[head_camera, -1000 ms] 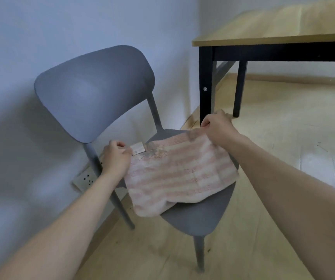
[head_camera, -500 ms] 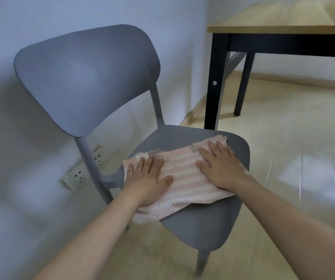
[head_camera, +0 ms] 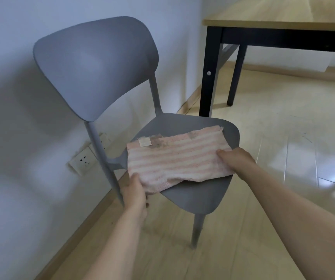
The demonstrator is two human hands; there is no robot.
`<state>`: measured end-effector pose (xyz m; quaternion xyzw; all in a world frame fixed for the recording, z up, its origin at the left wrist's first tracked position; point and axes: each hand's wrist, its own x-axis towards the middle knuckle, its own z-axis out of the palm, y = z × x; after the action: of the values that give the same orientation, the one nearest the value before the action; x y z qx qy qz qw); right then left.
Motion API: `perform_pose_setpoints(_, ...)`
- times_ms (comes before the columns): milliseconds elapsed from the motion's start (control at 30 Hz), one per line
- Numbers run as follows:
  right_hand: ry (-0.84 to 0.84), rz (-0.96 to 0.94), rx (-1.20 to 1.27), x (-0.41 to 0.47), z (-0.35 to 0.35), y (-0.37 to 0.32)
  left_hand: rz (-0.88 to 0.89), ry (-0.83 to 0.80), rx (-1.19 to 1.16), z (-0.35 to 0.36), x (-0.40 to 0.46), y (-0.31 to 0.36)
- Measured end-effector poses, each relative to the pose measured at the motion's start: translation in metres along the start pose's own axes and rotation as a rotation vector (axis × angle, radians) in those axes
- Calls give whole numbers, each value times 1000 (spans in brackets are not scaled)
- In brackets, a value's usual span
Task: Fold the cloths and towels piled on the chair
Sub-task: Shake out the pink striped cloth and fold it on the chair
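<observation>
Lying folded on the seat of the grey chair (head_camera: 184, 122), toward its front and left edges, with the near left corner hanging past the seat's rim: a pink-and-white striped towel (head_camera: 174, 158). Showing a small white label (head_camera: 144, 142) at the far left corner, beside some grey smudging along the far hem, which looks frayed. Pinching the near left corner from the side, thumb on top and fingers curled underneath: the left hand (head_camera: 134, 192). Gripping the right end of the towel close to the seat's right edge, thumb laid on the cloth, fingers tucked under and out of sight: the right hand (head_camera: 237, 161). Both hands closed on the fabric, well apart from each other, with the striped span stretched between them. Standing behind the chair to the right on the pale wood floor (head_camera: 283, 122): a table (head_camera: 279, 27) with a wooden top and black legs. Set low in the white wall to the left, behind the chair's rear leg: a wall socket (head_camera: 83, 161).
</observation>
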<state>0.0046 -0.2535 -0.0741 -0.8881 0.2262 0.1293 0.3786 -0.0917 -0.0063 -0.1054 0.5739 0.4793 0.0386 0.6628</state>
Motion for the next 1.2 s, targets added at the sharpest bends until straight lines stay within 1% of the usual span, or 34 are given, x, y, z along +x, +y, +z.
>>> perform_pose_setpoints(33, -12, -7, -10, -3, 0, -2, -40, -96, 3, -1, -9, 0)
perform_pose_setpoints(67, -14, -18, 13, -5, 0, -4, -23, -138, 57, -3, -13, 0)
perform_pose_setpoints(133, -7, -43, 107, -8, -3, -9, 102, -145, 177, -6, -17, 7)
perform_pose_setpoints(200, 16, -62, 216, -11, -11, -11, 253, -75, 278, -9, -13, 16)
perform_pose_setpoints(267, 55, -88, 226, -10, -19, -4, 347, 2, 400, -17, -12, 23)
perform_pose_setpoints(300, 66, -92, 188, -11, -21, 1, 381, 4, 465, -21, -11, 23)
perform_pose_setpoints(367, 39, -68, 109, -14, -22, 11, 370, -36, 624, -24, -13, 21)
perform_pose_setpoints(400, 6, -43, 80, -14, -20, 15, 362, -32, 722, -24, -14, 18)
perform_pose_setpoints(433, -28, -15, 70, -15, -20, 17, 406, 17, 822, -23, -18, 17)
perform_pose_setpoints(500, -41, 30, 49, -12, -21, 15, 637, 160, 967, -17, -29, 19)
perform_pose_setpoints(533, -25, 30, 45, -9, -23, 12, 772, 198, 984, -12, -33, 23)
perform_pose_setpoints(567, -12, 24, 59, -6, -26, 8, 880, 185, 989, -5, -36, 28)
perform_pose_setpoints(633, -13, 20, 136, 3, -30, 0, 992, 59, 1021, 12, -36, 37)
perform_pose_setpoints(700, -34, 14, 164, 9, -31, -4, 992, -101, 1110, 28, -32, 44)
perform_pose_setpoints(767, -10, -52, -3, 10, -34, -8, 915, -227, 1230, 39, -24, 44)
perform_pose_setpoints(800, 20, -102, -87, 12, -35, -10, 869, -268, 1291, 43, -20, 42)
perform_pose_setpoints(867, 29, -148, -110, 16, -36, -17, 836, -288, 1395, 47, -14, 36)
perform_pose_setpoints(900, -4, -144, -42, 20, -36, -20, 844, -276, 1431, 48, -13, 34)
perform_pose_setpoints(1000, -177, -150, 379, 26, -41, -33, 828, -228, 1475, 48, -13, 29)
perform_pose_setpoints(1033, -198, -179, 434, 25, -43, -39, 805, -205, 1491, 48, -14, 28)
perform_pose_setpoints(1100, -177, -256, 428, 26, -47, -53, 771, -117, 1577, 47, -19, 29)
perform_pose_setpoints(1200, -119, -368, 347, 33, -44, -72, 777, 64, 1768, 45, -28, 37)
